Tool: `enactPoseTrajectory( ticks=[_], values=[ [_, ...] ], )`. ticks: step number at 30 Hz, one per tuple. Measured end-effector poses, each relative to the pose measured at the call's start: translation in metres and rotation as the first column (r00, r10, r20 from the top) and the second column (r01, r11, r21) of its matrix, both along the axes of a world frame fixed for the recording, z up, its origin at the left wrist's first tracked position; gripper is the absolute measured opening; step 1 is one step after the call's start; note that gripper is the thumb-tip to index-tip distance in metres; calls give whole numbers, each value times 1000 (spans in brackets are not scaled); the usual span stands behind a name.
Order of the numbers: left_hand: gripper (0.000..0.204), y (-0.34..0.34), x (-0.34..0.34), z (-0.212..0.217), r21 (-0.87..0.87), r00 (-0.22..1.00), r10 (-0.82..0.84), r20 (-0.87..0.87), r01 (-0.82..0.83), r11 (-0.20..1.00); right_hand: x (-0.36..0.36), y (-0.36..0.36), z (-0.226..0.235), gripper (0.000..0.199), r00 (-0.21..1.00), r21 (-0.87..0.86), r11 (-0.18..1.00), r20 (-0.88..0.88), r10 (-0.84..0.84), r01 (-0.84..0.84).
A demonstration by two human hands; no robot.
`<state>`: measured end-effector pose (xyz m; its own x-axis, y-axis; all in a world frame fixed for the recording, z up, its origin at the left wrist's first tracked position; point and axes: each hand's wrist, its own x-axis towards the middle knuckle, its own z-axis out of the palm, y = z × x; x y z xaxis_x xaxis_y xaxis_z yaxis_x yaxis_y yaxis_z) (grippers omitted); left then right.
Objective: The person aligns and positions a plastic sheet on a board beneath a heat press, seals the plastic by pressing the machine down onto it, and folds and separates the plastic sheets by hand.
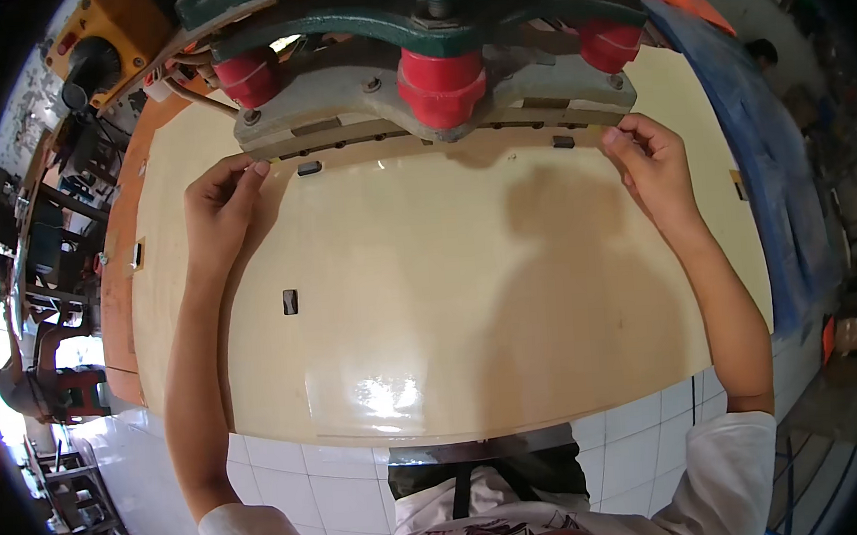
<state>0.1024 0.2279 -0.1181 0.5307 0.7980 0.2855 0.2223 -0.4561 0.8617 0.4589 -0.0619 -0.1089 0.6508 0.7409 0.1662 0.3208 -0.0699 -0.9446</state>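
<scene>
Both my arms reach forward over a wide cream-coloured board (380, 270) to a press head (340, 111) of grey metal with red cylinders. My left hand (217, 204) is pinched closed beside the left end of its lower bar. At the opposite end, my right hand (654, 170) makes a similar pinch, thumb against fingers. What lies between the fingertips is too small to name. Just inside the hands, a small dark block (310, 168) and a second dark block (563, 142) sit on the board below the bar. Another dark block (290, 302) lies nearer me, left of centre.
Dark green castings (433, 27) hang above the press head. A yellow control box (115, 41) stands at the far left. Blue sheeting (765, 159) drapes along the right side. White floor tiles (345, 503) show near me; a person (33, 385) is visible at left.
</scene>
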Motion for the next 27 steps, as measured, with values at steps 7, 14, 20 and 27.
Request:
enactPoseTrajectory(
  ticks=[7, 14, 20, 27],
  values=[
    [17, -2, 2, 3, 7, 997, -7, -74, 7, 1000, 7, 0, -9, 20, 1000, -2, 1000, 22, 13, -13],
    [17, -6, 3, 5, 51, 995, -4, -104, 9, 999, 13, -1, -14, 19, 997, -1, 999, 64, 44, -44],
    [18, -2, 2, 1, 89, 993, -28, -117, 38, 995, 9, 0, -11, 20, 990, -17, 1000, 137, 19, -17],
    [18, 0, 2, -4, 111, 995, -46, -85, 55, 992, 11, 1, -14, 21, 994, -7, 1000, 112, 16, -15]
  ],
)
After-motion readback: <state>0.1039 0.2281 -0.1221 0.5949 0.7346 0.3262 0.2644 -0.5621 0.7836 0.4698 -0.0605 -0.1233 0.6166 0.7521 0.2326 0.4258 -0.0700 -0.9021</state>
